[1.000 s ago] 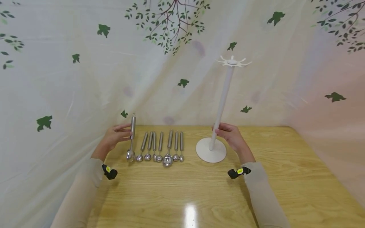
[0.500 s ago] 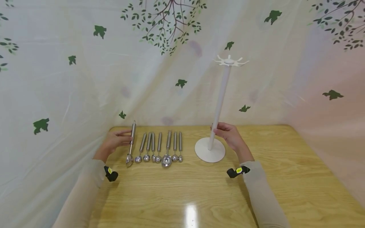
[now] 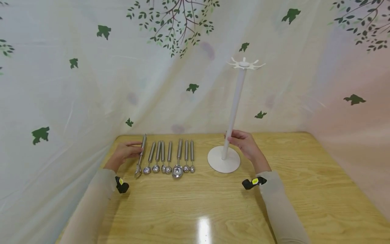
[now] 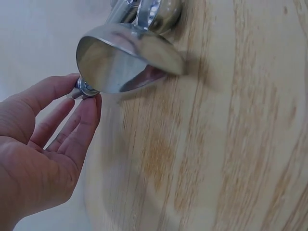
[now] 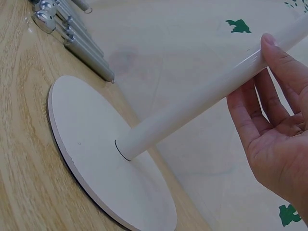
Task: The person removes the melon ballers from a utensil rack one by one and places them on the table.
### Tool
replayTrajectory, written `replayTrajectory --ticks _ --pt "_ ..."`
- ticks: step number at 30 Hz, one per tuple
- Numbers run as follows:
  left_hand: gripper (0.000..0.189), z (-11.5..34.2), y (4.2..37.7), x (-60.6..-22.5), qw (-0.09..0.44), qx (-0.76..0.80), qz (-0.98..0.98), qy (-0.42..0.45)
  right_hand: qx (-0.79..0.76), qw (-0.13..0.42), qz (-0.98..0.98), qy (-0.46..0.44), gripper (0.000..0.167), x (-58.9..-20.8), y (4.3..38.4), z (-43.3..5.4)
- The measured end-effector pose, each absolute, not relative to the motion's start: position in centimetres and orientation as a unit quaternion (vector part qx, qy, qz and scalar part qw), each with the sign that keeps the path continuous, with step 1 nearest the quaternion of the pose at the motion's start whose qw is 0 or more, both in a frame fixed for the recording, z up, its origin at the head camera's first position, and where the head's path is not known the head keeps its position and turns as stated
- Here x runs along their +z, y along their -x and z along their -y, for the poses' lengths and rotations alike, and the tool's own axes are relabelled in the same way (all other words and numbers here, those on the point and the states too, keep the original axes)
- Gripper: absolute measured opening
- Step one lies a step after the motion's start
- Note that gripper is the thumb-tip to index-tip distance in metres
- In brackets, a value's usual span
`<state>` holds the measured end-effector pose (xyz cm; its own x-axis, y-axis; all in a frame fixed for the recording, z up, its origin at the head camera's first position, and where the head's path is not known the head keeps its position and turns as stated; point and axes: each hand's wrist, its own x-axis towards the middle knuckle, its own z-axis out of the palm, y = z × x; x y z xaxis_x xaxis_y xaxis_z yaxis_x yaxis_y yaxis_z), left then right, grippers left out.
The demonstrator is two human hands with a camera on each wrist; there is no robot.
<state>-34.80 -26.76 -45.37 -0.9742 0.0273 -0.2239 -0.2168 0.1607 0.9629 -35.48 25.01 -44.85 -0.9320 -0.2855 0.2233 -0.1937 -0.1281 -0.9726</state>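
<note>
At the left end of a row of metal scoops [image 3: 155,168], my left hand [image 3: 123,154] pinches the handle of an ice cream scoop [image 3: 143,144] between thumb and fingers. In the left wrist view its shiny bowl [image 4: 130,57] is large and near, low over the wood, with the handle mostly hidden behind it. My right hand [image 3: 247,147] holds the lower pole of a white stand [image 3: 236,101], thumb on one side and fingers on the other. The stand is upright on its round base [image 5: 96,159], with a ring of hooks [image 3: 244,64] on top.
Several scoops of different sizes lie side by side, handles pointing to the back; one large scoop [image 3: 177,171] is among them. The wooden table [image 3: 182,210] meets a leaf-patterned curtain [image 3: 152,84] behind and at both sides.
The ice cream scoop in my left hand has come down from nearly upright and leans with its handle more to the right, beside the row. My right hand stays on the pole.
</note>
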Motion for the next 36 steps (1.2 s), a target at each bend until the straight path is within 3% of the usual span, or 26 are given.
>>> replayTrajectory --ticks 16,22,28,36 --pt "0.051 26.1 34.9 -46.1 0.083 0.581 -0.807 0.064 -0.732 0.029 -0.656 0.182 0.025 -44.8 35.2 -24.7" --pt "0.050 26.0 35.3 -46.2 0.075 0.532 -0.843 0.039 -0.732 0.029 -0.658 0.174 0.031 -44.6 35.3 -24.7" --pt "0.049 26.1 35.4 -46.6 0.057 0.497 -0.866 0.010 -0.733 0.026 -0.655 0.179 0.026 -44.7 35.5 -24.8" --pt "0.052 26.2 35.0 -46.6 0.079 0.508 -0.858 -0.005 -0.739 0.029 -0.648 0.181 0.026 -44.8 35.5 -24.9"
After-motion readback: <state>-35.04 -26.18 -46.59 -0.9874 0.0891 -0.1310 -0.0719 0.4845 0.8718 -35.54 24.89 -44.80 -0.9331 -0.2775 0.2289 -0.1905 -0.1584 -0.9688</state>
